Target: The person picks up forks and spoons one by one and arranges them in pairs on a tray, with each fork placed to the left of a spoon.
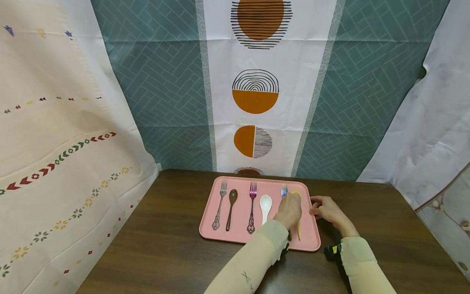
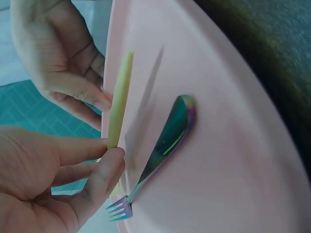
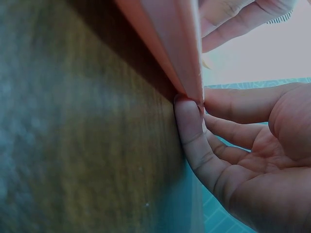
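Note:
My left hand [image 1: 290,209] pinches a slim yellow utensil [image 2: 120,97] between thumb and fingers, over the right part of a pink tray [image 1: 235,238]. The fingers cover the middle of the utensil, and its exact kind cannot be told. Close beside it on the tray lies an iridescent fork [image 2: 167,141], partly behind the left hand in the head view. At the tray's right rim, my right hand [image 1: 328,210] holds the edge. In the right wrist view, the thumb [image 3: 189,121] and a finger pinch that rim.
Further left on the tray lie a silver fork [image 1: 219,208], a brown spoon [image 1: 231,206], a purple fork [image 1: 251,208] and a white spoon [image 1: 265,204]. The tray rests on a dark wooden table [image 1: 165,241]. Patterned cloths [image 1: 165,81] hang behind and at the sides.

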`<state>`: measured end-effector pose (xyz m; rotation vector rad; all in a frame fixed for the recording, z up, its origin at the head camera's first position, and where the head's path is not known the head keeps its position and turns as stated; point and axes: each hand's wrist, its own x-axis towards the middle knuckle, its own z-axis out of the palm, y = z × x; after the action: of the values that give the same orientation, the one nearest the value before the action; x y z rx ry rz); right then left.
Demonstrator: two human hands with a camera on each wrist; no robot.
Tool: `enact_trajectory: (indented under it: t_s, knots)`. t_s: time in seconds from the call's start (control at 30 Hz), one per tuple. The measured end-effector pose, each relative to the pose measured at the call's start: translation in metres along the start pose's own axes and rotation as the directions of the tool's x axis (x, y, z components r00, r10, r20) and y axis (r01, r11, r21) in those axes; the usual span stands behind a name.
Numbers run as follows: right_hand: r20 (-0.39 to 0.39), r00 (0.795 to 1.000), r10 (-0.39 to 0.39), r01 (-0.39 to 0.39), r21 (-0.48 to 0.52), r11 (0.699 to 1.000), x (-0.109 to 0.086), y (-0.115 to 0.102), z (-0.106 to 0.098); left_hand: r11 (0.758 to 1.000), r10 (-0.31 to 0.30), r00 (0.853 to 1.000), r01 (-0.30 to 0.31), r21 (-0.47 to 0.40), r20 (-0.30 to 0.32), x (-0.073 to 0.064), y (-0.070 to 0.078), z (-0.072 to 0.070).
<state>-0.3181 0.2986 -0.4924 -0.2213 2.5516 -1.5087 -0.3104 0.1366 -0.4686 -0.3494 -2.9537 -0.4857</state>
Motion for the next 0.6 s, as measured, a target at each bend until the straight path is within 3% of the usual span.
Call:
enact_trajectory:
  t_s: [0.6]
  knots:
    - [0.008, 1.0, 0.0, 0.0, 0.001, 1.0, 0.0018, -0.0005, 0.0025, 0.997, 0.0, 1.0, 0.001, 0.076, -0.012, 0.0005, -0.0036, 0.0088]
